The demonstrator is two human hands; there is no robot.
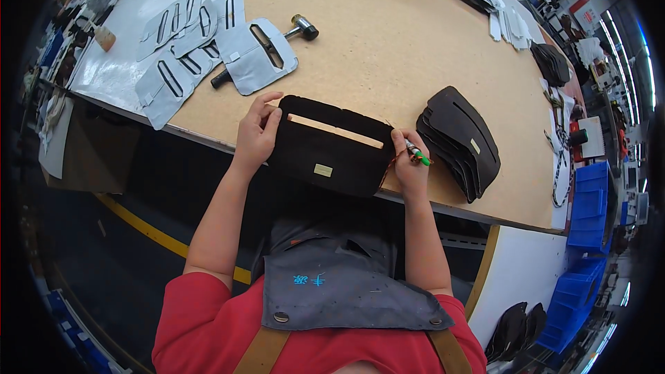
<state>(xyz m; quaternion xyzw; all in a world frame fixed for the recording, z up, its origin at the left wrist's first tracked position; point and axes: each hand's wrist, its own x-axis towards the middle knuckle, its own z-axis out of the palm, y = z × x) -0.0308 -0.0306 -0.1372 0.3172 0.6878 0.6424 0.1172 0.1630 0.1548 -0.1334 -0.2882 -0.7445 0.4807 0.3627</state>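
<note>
A black bag panel (332,163) with a long slot and a small gold-coloured plate is held up at the table's near edge. My left hand (258,128) pinches its upper left corner between thumb and fingers. At its right edge my right hand (410,159) grips the panel and also holds a pen (418,153) with a green end, pointing away from the panel. Through the slot the tan table top shows. Just right of my right hand lies a stack of similar black panels (460,142), the top one with a slot and gold-coloured plate.
On the left lie several pale grey slotted pieces (166,83), one resting over a hammer (303,28). White strips (509,24) and a dark bundle (551,64) sit along the far right. Blue bins (589,204) stand beyond the table's right side.
</note>
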